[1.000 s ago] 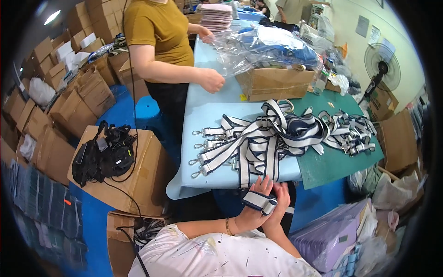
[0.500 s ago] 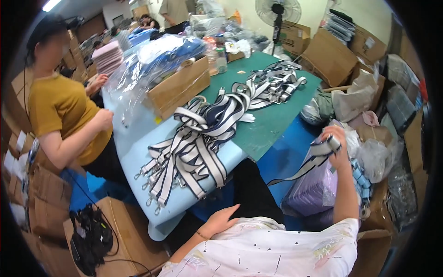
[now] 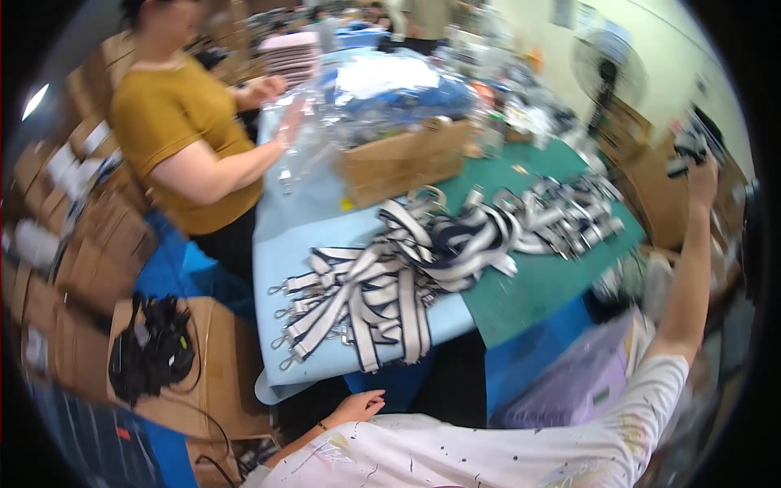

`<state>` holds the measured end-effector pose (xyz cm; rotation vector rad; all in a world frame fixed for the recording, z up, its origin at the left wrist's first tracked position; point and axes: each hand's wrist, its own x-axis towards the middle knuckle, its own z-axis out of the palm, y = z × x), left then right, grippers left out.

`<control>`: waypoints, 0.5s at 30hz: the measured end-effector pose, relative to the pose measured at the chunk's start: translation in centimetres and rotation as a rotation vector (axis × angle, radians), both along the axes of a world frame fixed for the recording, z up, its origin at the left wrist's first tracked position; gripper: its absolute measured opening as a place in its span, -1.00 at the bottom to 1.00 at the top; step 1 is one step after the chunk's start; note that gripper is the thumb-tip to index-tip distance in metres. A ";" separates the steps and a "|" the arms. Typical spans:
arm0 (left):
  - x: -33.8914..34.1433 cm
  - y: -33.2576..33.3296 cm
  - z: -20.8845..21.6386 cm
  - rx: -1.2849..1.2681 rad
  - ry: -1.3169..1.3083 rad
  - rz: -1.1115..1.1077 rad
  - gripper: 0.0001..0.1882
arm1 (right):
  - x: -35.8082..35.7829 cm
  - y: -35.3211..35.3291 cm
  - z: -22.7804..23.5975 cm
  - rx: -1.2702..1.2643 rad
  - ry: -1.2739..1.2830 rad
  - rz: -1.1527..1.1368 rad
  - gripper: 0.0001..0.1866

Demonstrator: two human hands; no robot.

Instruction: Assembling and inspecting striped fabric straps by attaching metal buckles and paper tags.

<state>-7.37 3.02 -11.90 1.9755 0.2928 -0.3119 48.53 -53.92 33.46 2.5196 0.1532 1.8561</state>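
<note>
"Holding a strap [image 3: 690, 146], were we?"
"Yes, our right hand [image 3: 703, 172] gripped it, raised at far right; our left hand [image 3: 362, 404] was loose and empty, near the table [image 3: 301, 224] of piled straps [image 3: 413, 260]."

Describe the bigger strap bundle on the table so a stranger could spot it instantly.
Find the table covered in pale blue and green. On it, just in front of a cardboard box, lies the bundle of white, navy-edged straps. Unlike the smaller bunch to its right, it has silver clips fanned along its left end.
</note>
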 end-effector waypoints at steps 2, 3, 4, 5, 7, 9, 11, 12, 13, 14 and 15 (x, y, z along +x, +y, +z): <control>0.7 -0.1 0.3 0.019 0.032 -0.045 -0.54 | 5.8 3.8 -2.8 0.099 -0.008 0.066 -0.46; 0.4 -0.1 0.2 0.032 0.052 -0.045 -0.54 | 8.0 7.3 -4.9 0.192 0.057 0.094 -0.44; 0.4 -0.2 0.4 0.021 0.062 -0.033 -0.54 | 10.5 10.2 -7.2 0.128 -0.047 0.137 -0.42; 0.7 -0.3 0.5 0.029 0.103 -0.023 -0.57 | 12.4 13.0 -10.1 0.164 -0.003 0.142 -0.42; 1.0 -0.6 -0.7 -0.005 0.132 -0.024 -0.55 | 15.0 19.0 -16.2 0.151 0.120 0.201 -0.43; 0.8 -0.7 -1.7 -0.090 0.149 0.008 -0.52 | 16.6 22.3 -23.3 0.239 0.400 0.173 -0.45; 1.0 -0.7 -1.1 -0.080 0.199 0.037 -0.54 | 18.5 22.6 -29.6 0.330 0.666 0.076 -0.41; 1.2 0.0 -2.2 -0.035 0.269 -0.011 -0.54 | 20.2 20.1 -31.9 0.446 0.796 0.029 -0.38; 1.0 0.5 -3.4 0.007 0.340 -0.056 -0.53 | 21.2 18.9 -32.9 0.515 0.786 0.070 -0.34; 0.7 0.4 -2.9 0.028 0.306 0.025 -0.53 | 20.4 21.9 -33.4 0.459 0.875 0.086 -0.32; 0.1 0.6 -4.4 0.065 0.191 0.015 -0.55 | 18.8 23.9 -33.0 0.405 0.959 0.075 -0.30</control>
